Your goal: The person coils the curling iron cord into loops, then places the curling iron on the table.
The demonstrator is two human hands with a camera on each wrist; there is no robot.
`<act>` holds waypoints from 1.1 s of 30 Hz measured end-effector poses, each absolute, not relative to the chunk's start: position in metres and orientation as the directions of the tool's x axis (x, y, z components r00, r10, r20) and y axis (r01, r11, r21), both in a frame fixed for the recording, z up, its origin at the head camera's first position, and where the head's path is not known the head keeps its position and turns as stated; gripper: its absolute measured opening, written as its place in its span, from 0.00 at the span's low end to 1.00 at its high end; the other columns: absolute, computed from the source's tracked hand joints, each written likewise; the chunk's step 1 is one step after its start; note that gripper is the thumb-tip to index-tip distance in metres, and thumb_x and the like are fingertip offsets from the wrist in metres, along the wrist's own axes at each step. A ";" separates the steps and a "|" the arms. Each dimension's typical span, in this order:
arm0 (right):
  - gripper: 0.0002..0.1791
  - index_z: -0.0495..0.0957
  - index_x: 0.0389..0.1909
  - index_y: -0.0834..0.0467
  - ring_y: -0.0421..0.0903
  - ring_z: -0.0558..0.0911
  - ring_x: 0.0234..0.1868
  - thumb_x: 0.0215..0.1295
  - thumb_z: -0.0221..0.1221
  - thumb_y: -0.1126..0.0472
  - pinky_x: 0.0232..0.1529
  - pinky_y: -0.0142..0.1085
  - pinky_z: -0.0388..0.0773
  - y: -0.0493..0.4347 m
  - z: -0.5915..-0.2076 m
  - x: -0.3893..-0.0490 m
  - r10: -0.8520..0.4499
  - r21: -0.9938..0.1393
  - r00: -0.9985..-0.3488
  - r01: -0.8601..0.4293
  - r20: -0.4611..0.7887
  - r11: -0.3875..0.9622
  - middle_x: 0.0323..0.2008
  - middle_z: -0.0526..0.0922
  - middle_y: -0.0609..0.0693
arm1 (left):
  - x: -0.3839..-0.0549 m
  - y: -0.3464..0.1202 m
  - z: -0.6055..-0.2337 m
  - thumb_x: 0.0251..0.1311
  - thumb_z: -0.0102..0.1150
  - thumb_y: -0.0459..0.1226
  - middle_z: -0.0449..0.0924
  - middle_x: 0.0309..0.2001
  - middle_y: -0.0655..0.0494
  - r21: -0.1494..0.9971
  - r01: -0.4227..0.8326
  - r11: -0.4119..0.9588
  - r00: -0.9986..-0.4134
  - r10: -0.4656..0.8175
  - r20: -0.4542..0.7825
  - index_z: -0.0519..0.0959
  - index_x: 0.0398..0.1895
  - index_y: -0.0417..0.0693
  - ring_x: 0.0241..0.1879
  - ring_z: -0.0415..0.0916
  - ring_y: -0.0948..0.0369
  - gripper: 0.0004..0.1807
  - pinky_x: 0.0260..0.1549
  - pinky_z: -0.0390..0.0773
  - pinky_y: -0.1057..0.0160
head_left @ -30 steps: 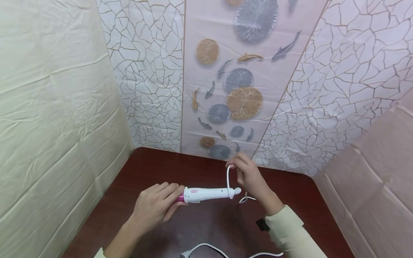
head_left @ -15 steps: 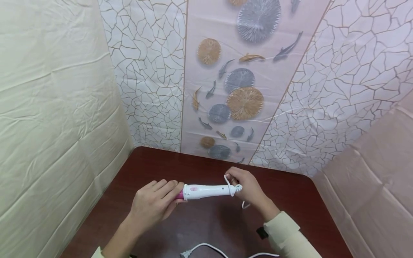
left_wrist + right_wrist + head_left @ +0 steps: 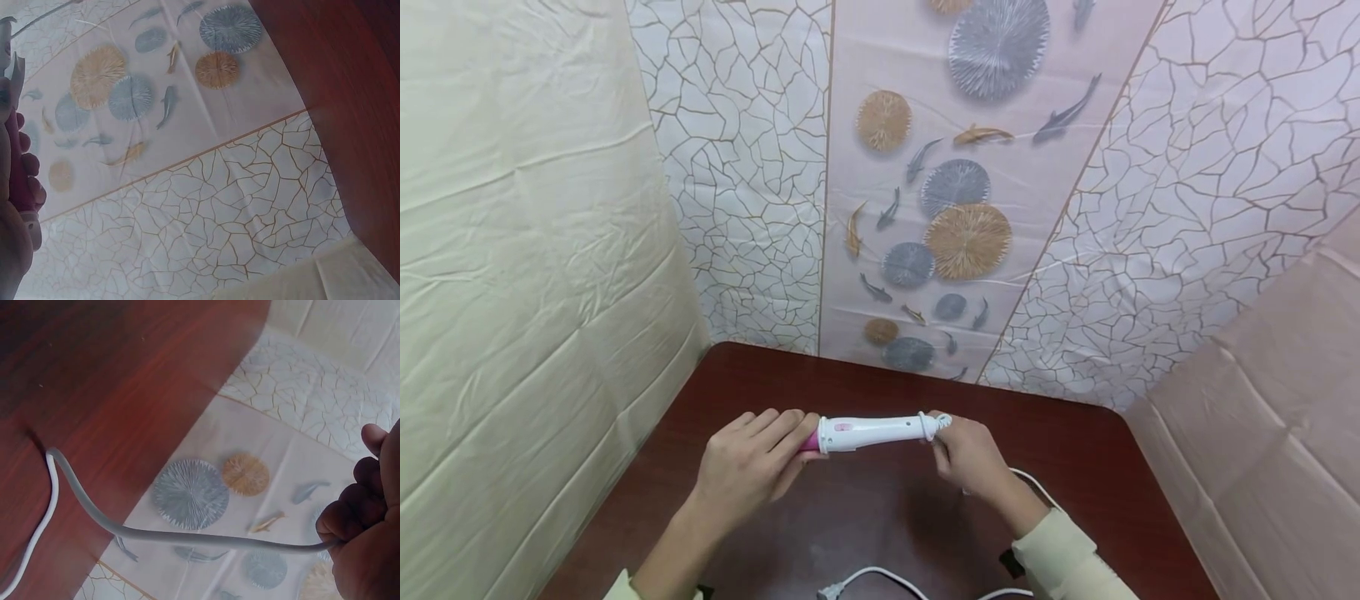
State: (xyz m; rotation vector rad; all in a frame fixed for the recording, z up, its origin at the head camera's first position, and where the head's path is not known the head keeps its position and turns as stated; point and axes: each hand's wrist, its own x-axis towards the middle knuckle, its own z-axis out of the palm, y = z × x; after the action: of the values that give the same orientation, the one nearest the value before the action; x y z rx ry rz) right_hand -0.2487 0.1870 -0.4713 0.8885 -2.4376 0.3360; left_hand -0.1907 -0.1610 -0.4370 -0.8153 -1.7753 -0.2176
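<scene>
A curling iron [image 3: 874, 431] with a white handle and pink barrel is held level above the table in the head view. My left hand [image 3: 748, 457] grips its pink barrel [image 3: 22, 184], fingers wrapped over the top. At the handle's right end, my right hand [image 3: 976, 457] has its fingers curled round the white power cord [image 3: 175, 539]. One turn of cord circles the handle close to its coiled strain relief. From my right fist, in the right wrist view, the cord runs out and bends down toward the tabletop. The right fingertips are partly hidden behind the handle end in the head view.
Below the hands lies a dark red-brown table [image 3: 842, 517] with rounded far corners. A white plug [image 3: 831, 592] and more cord lie at its near edge. Patterned cloth [image 3: 752, 208] hangs behind, and plain pale cloth [image 3: 535, 317] stands on the left side.
My right hand has come down from above the handle to its end, and the raised cord loop now lies close round the handle. The curling iron has shifted slightly left and up in view.
</scene>
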 end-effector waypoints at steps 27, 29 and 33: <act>0.20 0.78 0.26 0.49 0.42 0.64 0.26 0.85 0.50 0.57 0.26 0.32 0.67 0.177 -0.448 -0.203 -0.751 0.380 -0.110 -0.809 0.651 0.448 0.27 0.74 0.41 | -0.199 -0.160 -0.441 0.85 0.49 0.57 0.88 0.44 0.60 -0.135 0.617 0.775 -0.335 0.414 0.846 0.90 0.55 0.49 0.32 0.80 0.60 0.27 0.25 0.78 0.62; 0.21 0.77 0.26 0.50 0.42 0.63 0.26 0.85 0.49 0.58 0.25 0.32 0.66 0.177 -0.440 -0.197 -0.751 0.398 -0.077 -0.810 0.656 0.431 0.27 0.73 0.41 | -0.199 -0.160 -0.441 0.85 0.49 0.58 0.88 0.44 0.61 -0.125 0.620 0.775 -0.351 0.415 0.839 0.90 0.55 0.49 0.32 0.80 0.60 0.27 0.26 0.79 0.62; 0.20 0.77 0.26 0.51 0.41 0.61 0.26 0.84 0.50 0.60 0.25 0.31 0.65 0.177 -0.422 -0.188 -0.735 0.412 -0.018 -0.818 0.678 0.401 0.27 0.73 0.41 | -0.199 -0.159 -0.441 0.85 0.49 0.58 0.88 0.45 0.62 -0.115 0.619 0.777 -0.373 0.420 0.827 0.90 0.56 0.50 0.32 0.80 0.60 0.27 0.26 0.79 0.62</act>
State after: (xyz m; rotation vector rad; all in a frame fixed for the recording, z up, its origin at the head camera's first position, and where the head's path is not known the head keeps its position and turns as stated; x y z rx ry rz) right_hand -0.1882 0.1770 -0.4218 1.3546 -1.7687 0.1179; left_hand -0.1991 -0.1587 -0.4412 -0.7774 -2.0205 -0.2651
